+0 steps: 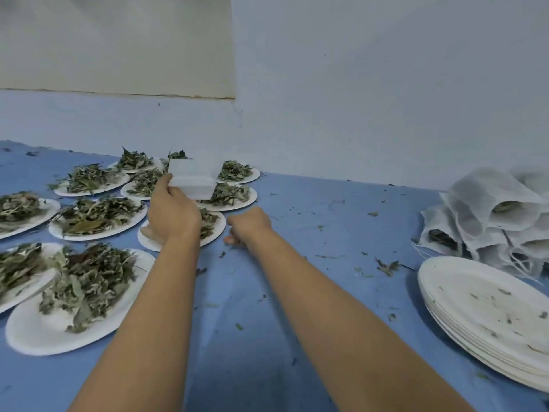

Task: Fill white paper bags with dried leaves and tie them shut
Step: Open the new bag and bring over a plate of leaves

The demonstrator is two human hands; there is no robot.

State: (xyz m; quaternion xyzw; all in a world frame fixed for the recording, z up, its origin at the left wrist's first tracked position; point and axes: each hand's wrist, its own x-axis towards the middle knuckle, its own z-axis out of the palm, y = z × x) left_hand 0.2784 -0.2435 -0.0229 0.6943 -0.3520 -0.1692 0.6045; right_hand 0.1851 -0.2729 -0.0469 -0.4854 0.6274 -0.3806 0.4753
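My left hand (172, 212) grips a white paper bag (194, 178) and holds it up above the plates in the middle of the table. The bag looks flat, and its contents are hidden. Under that hand a white plate (215, 230) carries a few dried leaves (208, 221). My right hand (248, 227) rests curled on the blue table just right of this plate; I cannot make out anything inside its fingers.
Several white plates of dried leaves (89, 281) cover the left of the blue table (326, 233). A heap of filled white bags (490, 221) lies at the right edge, with a stack of used plates (487, 316) in front. Leaf crumbs are scattered around.
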